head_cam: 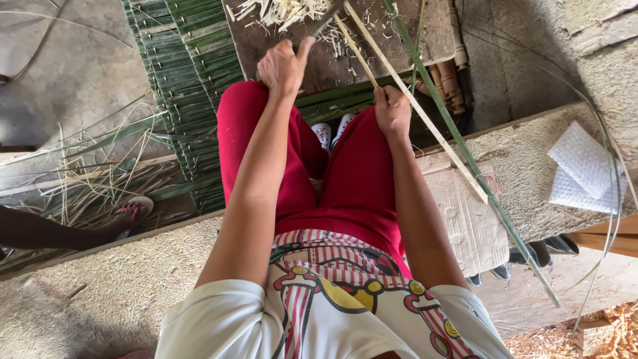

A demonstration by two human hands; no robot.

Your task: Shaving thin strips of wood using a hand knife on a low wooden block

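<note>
Head view: our left hand (284, 65) is clenched on a knife (327, 20) at the far wooden block (319, 63), our right hand (392, 112) pinches a pale strip (425, 119) running far-left to near-right — judged light, springy, splintery; best gripped close to the cut.

A worn wooden board (399, 46) lies ahead of the person's knees, with a heap of pale shavings (286, 10) at its far edge. The left hand (284, 66) is over the board's near left part, the right hand (392, 113) at its near edge, closed around a thin pale cane strip (425, 116) that runs back past the right thigh. A mat of green slats (186, 86) lies left of the board. A white bubble-wrap sheet (585, 173) rests on the concrete ledge (531, 153) at right.
</note>
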